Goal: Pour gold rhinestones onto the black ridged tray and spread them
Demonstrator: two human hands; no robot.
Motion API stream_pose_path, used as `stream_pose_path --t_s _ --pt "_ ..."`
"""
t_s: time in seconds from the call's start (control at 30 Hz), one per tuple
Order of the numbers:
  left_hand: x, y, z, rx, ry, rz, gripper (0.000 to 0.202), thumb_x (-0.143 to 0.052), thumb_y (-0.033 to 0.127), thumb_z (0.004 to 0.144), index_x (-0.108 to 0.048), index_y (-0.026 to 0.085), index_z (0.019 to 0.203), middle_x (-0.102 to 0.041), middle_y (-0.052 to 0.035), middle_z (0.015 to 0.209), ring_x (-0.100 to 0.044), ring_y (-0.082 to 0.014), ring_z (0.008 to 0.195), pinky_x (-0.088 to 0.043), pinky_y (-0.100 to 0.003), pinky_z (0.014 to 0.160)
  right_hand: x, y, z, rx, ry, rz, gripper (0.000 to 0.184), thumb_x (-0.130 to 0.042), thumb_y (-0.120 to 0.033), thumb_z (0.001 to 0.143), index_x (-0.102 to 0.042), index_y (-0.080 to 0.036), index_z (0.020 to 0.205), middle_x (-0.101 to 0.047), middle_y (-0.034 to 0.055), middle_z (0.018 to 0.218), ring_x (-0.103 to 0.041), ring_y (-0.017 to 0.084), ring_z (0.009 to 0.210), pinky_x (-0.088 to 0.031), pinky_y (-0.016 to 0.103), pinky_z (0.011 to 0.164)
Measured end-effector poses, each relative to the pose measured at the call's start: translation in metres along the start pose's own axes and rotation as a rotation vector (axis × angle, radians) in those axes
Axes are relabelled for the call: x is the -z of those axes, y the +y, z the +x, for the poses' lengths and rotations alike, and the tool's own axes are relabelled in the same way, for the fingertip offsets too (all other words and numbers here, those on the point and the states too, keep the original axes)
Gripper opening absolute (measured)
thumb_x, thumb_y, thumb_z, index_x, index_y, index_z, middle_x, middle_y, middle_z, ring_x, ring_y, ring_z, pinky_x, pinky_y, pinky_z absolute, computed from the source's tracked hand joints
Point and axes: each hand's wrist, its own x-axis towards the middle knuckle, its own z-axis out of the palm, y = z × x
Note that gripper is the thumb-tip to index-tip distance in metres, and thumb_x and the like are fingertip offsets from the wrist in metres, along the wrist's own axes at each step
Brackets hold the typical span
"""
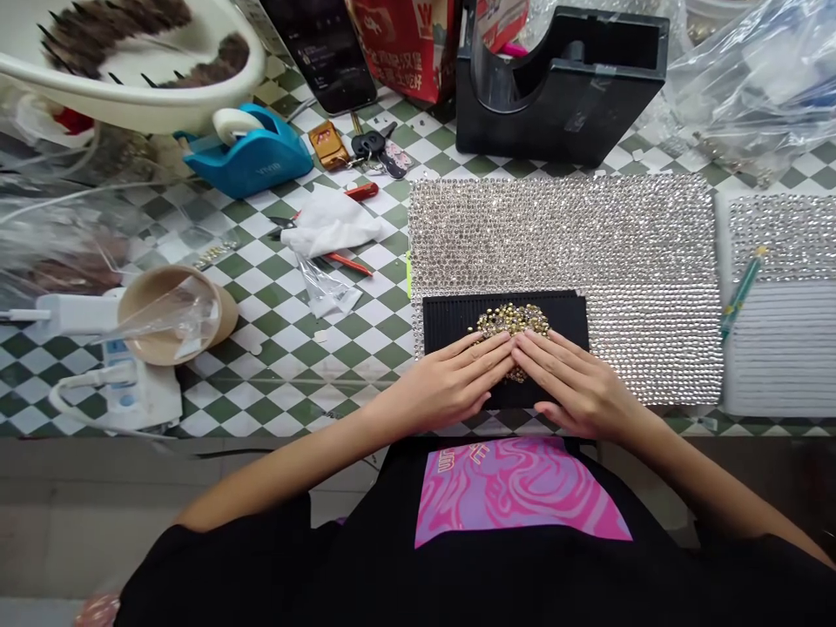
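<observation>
Both hands flat, palms down, fingers straight and together — nothing gripped. My left hand (450,383) and right hand (575,387) meet at the fingertips over a heap of gold studs (513,320) on the ribbed black tray (444,322). Fingertips rest on the near edge of the heap; part of it lies hidden under them.

The tray sits at the near edge of the tabletop (366,348), overlapping a sheet of clear rhinestones (620,252). A second sheet (780,235) lies to the right with a green pen (741,292) across it.

Step in hand, as I judge it: spreading or gathering the studs across the ribs. The next move likely calls for light, even pressure, with strokes kept short so none skid off the tray's edge.

Well to the left: blue tape dispenser (252,157), keys (372,148), paper cup (176,313).
</observation>
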Motion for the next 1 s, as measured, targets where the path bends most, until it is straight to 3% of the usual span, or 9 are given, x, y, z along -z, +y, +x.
stream_pose_path --t_s 0.23,0.8,1.0 --pt "0.002 0.0 -0.003 -0.008 0.01 0.007 0.051 -0.046 0.021 0.094 -0.047 0.008 0.143 -0.049 -0.0087 0.152 -0.049 -0.0188 0.142 -0.041 -0.032 0.121 0.0 0.001 -0.005 -0.006 0.052 0.007 0.057 -0.043 -0.027 0.099 -0.038 -0.002 0.15 -0.053 0.0177 0.145 -0.045 0.026 0.144 -0.046 0.045 0.118" --pt "0.014 -0.003 -0.018 -0.01 0.091 0.087 0.042 -0.046 0.016 0.093 -0.057 0.004 0.131 -0.061 -0.0097 0.14 -0.06 -0.0198 0.13 -0.054 -0.033 0.111 0.011 0.004 -0.018 0.007 0.046 -0.056 0.049 -0.045 -0.02 0.096 -0.05 0.0 0.141 -0.058 0.0178 0.139 -0.049 0.026 0.141 -0.05 0.045 0.114" --pt "0.007 -0.002 -0.013 0.025 0.221 0.047 0.032 -0.051 0.014 0.095 -0.061 0.007 0.125 -0.068 -0.0085 0.13 -0.064 -0.019 0.125 -0.057 -0.034 0.108 0.011 0.005 -0.007 -0.026 0.183 0.021 0.041 -0.067 -0.01 0.085 -0.062 -0.005 0.125 -0.068 0.0162 0.124 -0.062 0.023 0.126 -0.052 0.042 0.112"
